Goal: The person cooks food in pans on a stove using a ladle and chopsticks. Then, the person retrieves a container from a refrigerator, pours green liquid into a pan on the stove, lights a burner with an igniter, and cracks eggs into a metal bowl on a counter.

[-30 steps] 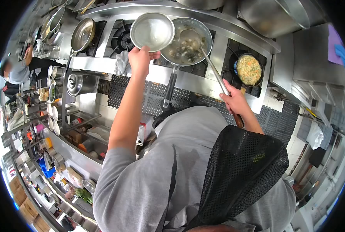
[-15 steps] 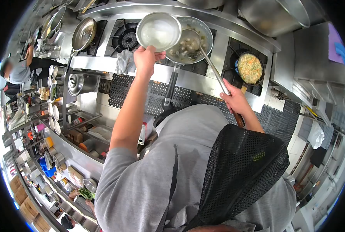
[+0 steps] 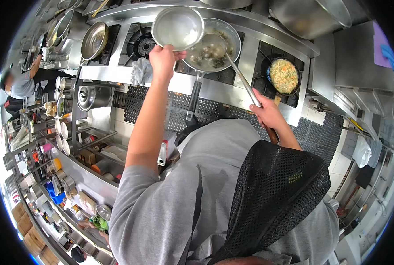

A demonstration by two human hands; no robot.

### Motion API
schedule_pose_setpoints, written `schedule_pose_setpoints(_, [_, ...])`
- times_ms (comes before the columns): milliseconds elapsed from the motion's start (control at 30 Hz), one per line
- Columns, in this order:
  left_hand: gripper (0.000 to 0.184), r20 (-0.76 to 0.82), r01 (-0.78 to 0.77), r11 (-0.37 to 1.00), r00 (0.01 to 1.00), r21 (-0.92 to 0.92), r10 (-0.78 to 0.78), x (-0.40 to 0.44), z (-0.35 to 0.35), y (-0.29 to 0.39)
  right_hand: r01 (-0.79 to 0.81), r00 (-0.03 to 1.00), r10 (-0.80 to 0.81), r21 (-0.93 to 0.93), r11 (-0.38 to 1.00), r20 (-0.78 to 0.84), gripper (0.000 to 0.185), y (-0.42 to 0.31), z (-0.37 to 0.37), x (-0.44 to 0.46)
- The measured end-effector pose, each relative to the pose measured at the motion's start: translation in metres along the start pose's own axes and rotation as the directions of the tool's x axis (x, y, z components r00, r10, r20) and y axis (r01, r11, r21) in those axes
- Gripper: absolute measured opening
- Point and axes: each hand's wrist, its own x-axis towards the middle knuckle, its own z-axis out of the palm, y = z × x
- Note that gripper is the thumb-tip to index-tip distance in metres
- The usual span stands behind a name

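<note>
My left hand [image 3: 163, 61] grips the near rim of a metal bowl [image 3: 178, 28] with pale, cloudy liquid in it. The bowl is held up at the left edge of a pan [image 3: 236, 43] on the stove, overlapping it in view. In the pan lie dark and pale pieces in liquid, and the round head of a ladle [image 3: 214, 44] rests among them. My right hand [image 3: 267, 114] is closed around the ladle's long handle near its brown end. The pan's black handle [image 3: 195, 97] points toward me, with no hand on it.
A small black pan of noodle-like food [image 3: 284, 76] sits on the right burner. An empty-looking pan [image 3: 95, 40] and a grey cloth [image 3: 141, 71] are at the left. Large pots [image 3: 307, 17] stand behind. A person [image 3: 22, 84] is at far left, with shelves nearby.
Over the last second the bowl shifted right, then slightly back left and up, away from me. Less of the pan is covered than half a second ago. My right hand has barely moved on the ladle.
</note>
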Motion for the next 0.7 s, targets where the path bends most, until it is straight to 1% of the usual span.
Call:
schedule_pose_setpoints(33, [0.023, -0.02, -0.032, 0.999, 0.999, -0.02, 0.032, 0.003, -0.005, 0.003, 0.0, 1.0, 0.0, 0.0, 1.0, 0.001, 0.07, 0.0, 0.0, -0.001])
schedule_pose_setpoints(67, [0.022, -0.025, -0.025, 0.999, 0.999, 0.026, 0.026, 0.004, -0.013, 0.004, 0.006, 1.0, -0.006, -0.001, 1.0, 0.008, 0.07, 0.0, -0.001, -0.001])
schedule_pose_setpoints(100, [0.022, -0.021, -0.027, 0.999, 0.999, 0.03, 0.028, 0.0, -0.015, 0.006, 0.011, 1.0, -0.011, 0.001, 1.0, 0.015, 0.069, -0.001, -0.001, -0.001])
schedule_pose_setpoints(167, [0.02, -0.042, -0.038, 0.984, 0.998, 0.177, 0.046, -0.01, -0.016, 0.008, -0.022, 1.0, 0.023, -0.025, 0.999, 0.015, 0.071, -0.003, -0.004, -0.004])
schedule_pose_setpoints(233, [0.019, -0.037, -0.048, 0.976, 0.998, 0.212, 0.057, -0.009, -0.016, 0.006, -0.053, 0.998, 0.054, -0.056, 0.997, 0.02, 0.073, 0.002, -0.006, -0.001])
schedule_pose_setpoints(300, [0.019, -0.003, -0.127, 0.907, 0.99, 0.402, 0.141, -0.006, -0.013, 0.005, 0.096, 0.989, -0.121, -0.256, 0.962, -0.084, 0.073, 0.011, -0.009, 0.005])
schedule_pose_setpoints(333, [0.019, -0.006, -0.125, 0.907, 0.99, 0.402, 0.139, -0.005, -0.011, 0.004, 0.095, 0.99, -0.119, -0.257, 0.962, -0.082, 0.073, 0.01, -0.01, 0.006])
schedule_pose_setpoints(400, [0.019, 0.001, -0.196, 0.848, 0.975, 0.492, 0.224, 0.0, -0.008, 0.005, 0.12, 0.958, -0.231, -0.495, 0.86, -0.168, 0.07, 0.003, -0.012, 0.01])
schedule_pose_setpoints(433, [0.019, 0.0, -0.196, 0.847, 0.974, 0.494, 0.225, 0.002, -0.007, 0.007, 0.123, 0.959, -0.232, -0.494, 0.861, -0.165, 0.07, 0.004, -0.009, 0.017])
schedule_pose_setpoints(500, [0.02, 0.023, -0.235, 0.794, 0.963, 0.56, 0.269, 0.004, -0.004, 0.009, 0.215, 0.927, -0.333, -0.484, 0.848, -0.172, 0.069, 0.018, -0.002, 0.042])
schedule_pose_setpoints(567, [0.021, 0.028, -0.238, 0.776, 0.961, 0.585, 0.274, 0.0, 0.005, 0.02, 0.43, 0.826, -0.543, -0.453, 0.781, -0.153, 0.071, 0.036, 0.005, 0.059])
schedule_pose_setpoints(600, [0.021, 0.033, -0.247, 0.758, 0.958, 0.604, 0.285, 0.0, 0.009, 0.023, 0.277, 0.957, -0.283, -0.096, 0.956, -0.058, 0.071, 0.022, 0.007, 0.051])
schedule_pose_setpoints(633, [0.02, 0.038, -0.256, 0.739, 0.954, 0.623, 0.298, 0.001, 0.011, 0.025, 0.014, 0.99, -0.047, 0.238, 0.971, 0.133, 0.071, 0.009, 0.007, 0.04])
schedule_pose_setpoints(667, [0.02, 0.037, -0.255, 0.741, 0.954, 0.622, 0.298, 0.003, 0.012, 0.027, -0.073, 0.985, -0.009, 0.459, 0.885, 0.173, 0.069, 0.002, 0.005, 0.027])
schedule_pose_setpoints(700, [0.02, 0.048, -0.264, 0.724, 0.951, 0.637, 0.305, 0.004, 0.013, 0.028, -0.072, 0.985, -0.009, 0.455, 0.888, 0.173, 0.069, -0.001, -0.002, 0.019])
